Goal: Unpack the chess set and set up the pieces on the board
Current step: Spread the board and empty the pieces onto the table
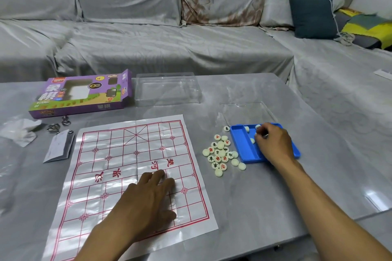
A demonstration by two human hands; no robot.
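Observation:
A white paper xiangqi board (118, 154) with red lines lies flat on the grey table. My left hand (148, 195) rests on its near right part with fingers straight, palm down. To the right of the board sits a pile of several cream round pieces (220, 152) with red and black characters. Beside them is a blue plastic tray (244, 146) holding a few pieces (252, 140). My right hand (273, 142) reaches into the tray with fingers curled over the pieces there; what it pinches is hidden.
The purple game box (82, 93) lies open at the back left. Two clear plastic lids (167, 89) (248, 112) sit behind the tray. Crumpled wrap (21, 131), metal puzzle rings (57, 127) and a folded leaflet (59, 146) lie left of the board. A covered sofa stands behind.

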